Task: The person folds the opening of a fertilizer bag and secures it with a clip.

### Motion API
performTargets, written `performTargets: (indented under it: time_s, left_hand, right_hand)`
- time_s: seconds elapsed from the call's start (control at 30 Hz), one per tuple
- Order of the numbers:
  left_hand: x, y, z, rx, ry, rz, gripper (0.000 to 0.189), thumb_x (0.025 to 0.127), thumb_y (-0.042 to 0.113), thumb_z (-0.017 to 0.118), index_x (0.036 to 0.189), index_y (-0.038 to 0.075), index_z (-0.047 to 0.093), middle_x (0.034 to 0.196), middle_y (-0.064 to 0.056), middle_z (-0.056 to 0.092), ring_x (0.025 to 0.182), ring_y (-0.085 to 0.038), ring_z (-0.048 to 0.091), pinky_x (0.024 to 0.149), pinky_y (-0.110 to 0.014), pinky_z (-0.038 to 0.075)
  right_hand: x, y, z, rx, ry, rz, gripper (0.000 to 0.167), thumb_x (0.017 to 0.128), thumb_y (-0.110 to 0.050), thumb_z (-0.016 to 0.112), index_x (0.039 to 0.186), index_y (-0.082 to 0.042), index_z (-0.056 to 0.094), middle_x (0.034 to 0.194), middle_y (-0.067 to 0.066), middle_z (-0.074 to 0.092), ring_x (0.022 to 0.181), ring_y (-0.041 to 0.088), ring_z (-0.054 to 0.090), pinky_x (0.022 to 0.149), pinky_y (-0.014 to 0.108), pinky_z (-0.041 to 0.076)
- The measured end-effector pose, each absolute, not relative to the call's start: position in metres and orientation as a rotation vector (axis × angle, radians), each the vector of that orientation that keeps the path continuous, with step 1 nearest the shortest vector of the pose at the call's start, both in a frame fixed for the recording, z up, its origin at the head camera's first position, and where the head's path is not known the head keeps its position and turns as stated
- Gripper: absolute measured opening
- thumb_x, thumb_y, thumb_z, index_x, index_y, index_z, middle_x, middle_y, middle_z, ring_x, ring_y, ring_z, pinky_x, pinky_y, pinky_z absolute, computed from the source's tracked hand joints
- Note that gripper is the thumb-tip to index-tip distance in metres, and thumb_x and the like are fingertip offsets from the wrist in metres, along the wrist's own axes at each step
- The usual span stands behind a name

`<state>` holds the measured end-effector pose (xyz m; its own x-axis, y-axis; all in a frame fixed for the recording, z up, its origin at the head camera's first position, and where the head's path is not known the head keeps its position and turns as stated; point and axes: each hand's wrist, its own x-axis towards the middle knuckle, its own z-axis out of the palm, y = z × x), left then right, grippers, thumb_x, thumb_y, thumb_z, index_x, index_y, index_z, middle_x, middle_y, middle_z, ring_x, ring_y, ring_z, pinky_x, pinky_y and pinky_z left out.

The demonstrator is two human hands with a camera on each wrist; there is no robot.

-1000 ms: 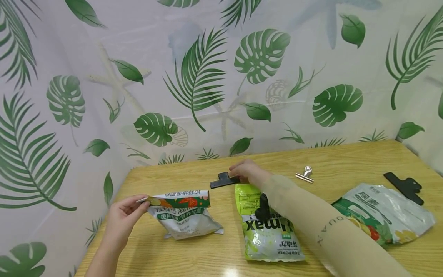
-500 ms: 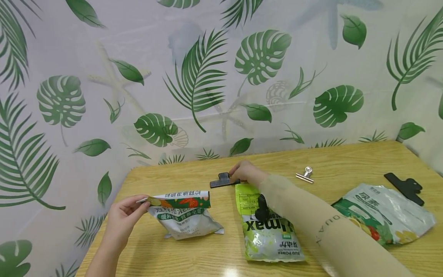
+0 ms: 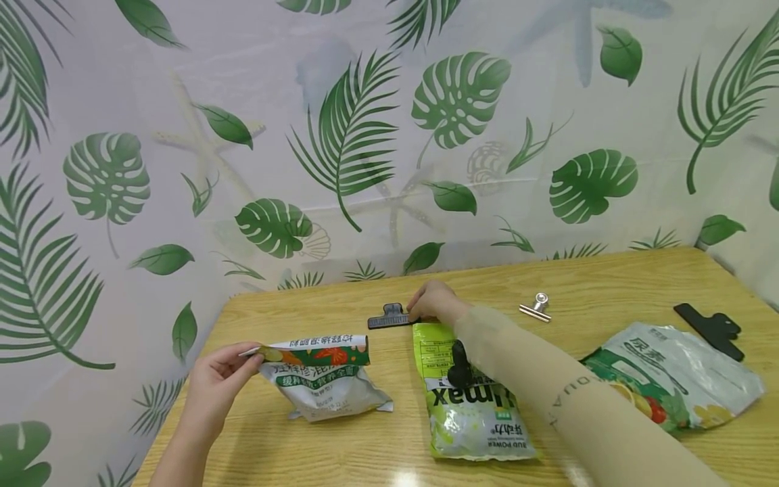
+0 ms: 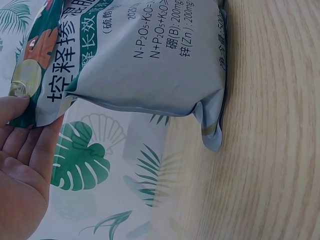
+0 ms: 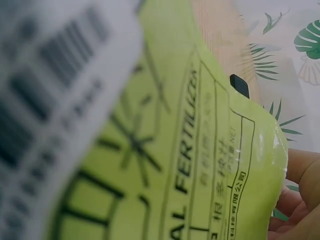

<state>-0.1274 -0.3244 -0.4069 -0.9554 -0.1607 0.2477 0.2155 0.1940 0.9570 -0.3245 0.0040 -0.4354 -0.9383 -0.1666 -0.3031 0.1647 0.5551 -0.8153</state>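
Observation:
My left hand (image 3: 222, 375) pinches the upper left corner of a white and green fertilizer bag (image 3: 331, 392), whose printed top is folded over. Thumb on the near face and fingers behind show in the left wrist view, with the bag (image 4: 150, 65) beside them. At the back of the table, my right hand (image 3: 437, 302) pinches the right end of a black wide-jawed bag clip (image 3: 389, 316). In the right wrist view, a lime-green bag (image 5: 200, 150) hides most of that clip, and part of the right hand (image 5: 302, 195) shows at its edge.
The lime-green bag lies under my right forearm, with a black clip (image 3: 460, 365) on it. A silver bulldog clip (image 3: 536, 308) stands farther right. Another white and green bag (image 3: 669, 375) lies at the right, beside a black clip (image 3: 712, 330). A leaf-print cloth (image 3: 389, 135) hangs behind the table.
The right fingers have closed on the black clip's end, and the clip has tipped so its ridged face shows. The left hand and its bag have stayed in place.

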Motion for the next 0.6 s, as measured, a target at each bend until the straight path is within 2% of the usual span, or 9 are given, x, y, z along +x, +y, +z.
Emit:
performTargets:
  time_s: [0.3, 0.6]
  left_hand:
    - [-0.1261, -0.3236, -0.4072, -0.071, -2.194, -1.812, 0.037, 0.097, -0.012, 0.068, 0.099, 0.023, 0.083, 0.093, 0.015, 0.078, 0.084, 0.000, 0.073, 0.080, -0.016, 0.061]
    - [-0.1255, -0.3240, -0.4075, -0.114, -2.197, -1.792, 0.036, 0.098, -0.011, 0.067, 0.100, 0.021, 0.082, 0.093, 0.014, 0.078, 0.084, -0.001, 0.073, 0.080, -0.015, 0.061]
  right_hand:
    - [-0.3199, 0.0044, -0.4336, -0.031, 2.483, -1.275, 0.012, 0.087, 0.001, 0.084, 0.098, 0.000, 0.081, 0.112, 0.015, 0.076, 0.086, 0.023, 0.070, 0.088, 0.039, 0.063]
    - [-0.3221, 0.0022, -0.4345, -0.063, 2.501, -1.262, 0.008, 0.089, -0.001, 0.083, 0.096, -0.001, 0.082, 0.111, 0.014, 0.078, 0.078, 0.019, 0.067, 0.078, 0.033, 0.062]
